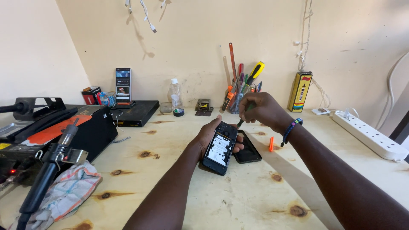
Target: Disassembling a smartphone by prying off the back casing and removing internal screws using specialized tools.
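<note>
A: What does the jar [235, 103] at the wall hold?

B: Screwdrivers, a saw blade and pens, crowded together.

A: And the hands?

B: The left hand [211, 135] cups an opened phone [220, 148] above the surface [238, 196]; the right hand [260, 110] pinches a small screwdriver [242, 121], tip hidden at the phone's top. A black back cover [247, 148] lies just beside, an orange pick [271, 144] near.

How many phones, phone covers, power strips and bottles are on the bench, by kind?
Phones: 2, an opened phone in the left hand and a propped phone by the wall.
Detached back cover: 1
White power strip: 1
Clear bottle: 1
Total: 5
The right hand holds a screwdriver.
</note>
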